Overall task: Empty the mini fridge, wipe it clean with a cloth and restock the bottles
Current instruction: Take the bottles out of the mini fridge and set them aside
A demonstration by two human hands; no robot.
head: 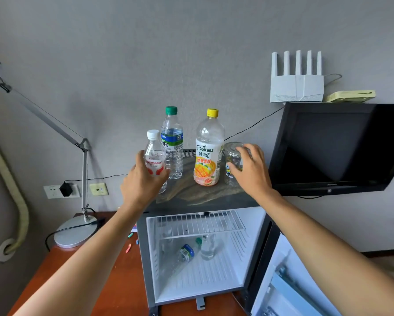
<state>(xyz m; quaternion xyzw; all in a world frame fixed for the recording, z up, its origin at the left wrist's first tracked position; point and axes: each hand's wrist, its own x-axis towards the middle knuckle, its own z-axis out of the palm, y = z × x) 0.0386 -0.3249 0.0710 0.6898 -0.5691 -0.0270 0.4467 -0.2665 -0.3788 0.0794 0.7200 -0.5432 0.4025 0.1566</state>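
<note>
**Emptying under way, two bottles left inside**

While the fridge (146, 258) stands with its door (289, 281) swung open, items are being set on its top (203, 195). A small white-capped bottle (154, 156) is gripped by the left hand (143, 179), fingers curled round its body, just in front of the green-capped bottle (172, 142). A clear upturned glass (231, 165) is grasped from the side by the right hand (252, 172), just beside the juice bottle (208, 149). Whether either held item already rests on the top cannot be told. Inside, under the wire shelf (200, 224), one bottle (182, 256) is seen lying on its side and another (207, 247) standing behind it; no cloth is visible.

Crowding is judged the main risk: the tall bottles stand close together, so one could be knocked over by a wrist or sleeve-less forearm as the hands are withdrawn. The glass, if released near the edge, could be tipped off. The lying bottle could roll out once disturbed.
</note>
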